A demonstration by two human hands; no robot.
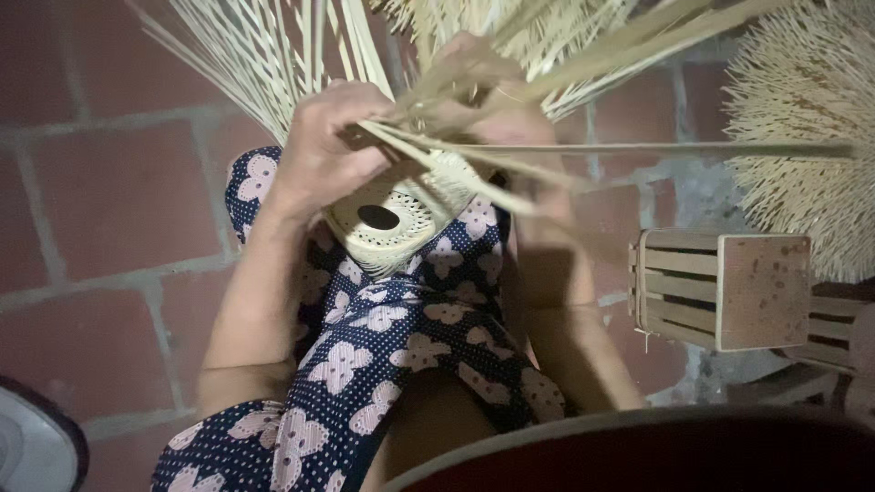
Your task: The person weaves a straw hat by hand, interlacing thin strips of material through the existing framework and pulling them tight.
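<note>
A small woven bamboo basket piece (394,219) with a dark round hole rests on my lap, over dark blue cloth with pale flowers (401,337). Many long pale bamboo strips (273,55) fan upward and sideways from it. My left hand (324,150) grips strips at the woven rim. My right hand (474,87) sits higher, fingers closed around other strips that run off to the right (693,146).
Red brick floor (109,200) lies below. A small wooden slatted block (720,292) stands at right, with bundles of thin bamboo splints (802,137) behind it. A dark curved rim (638,446) crosses the bottom; a pale round object (27,446) is at lower left.
</note>
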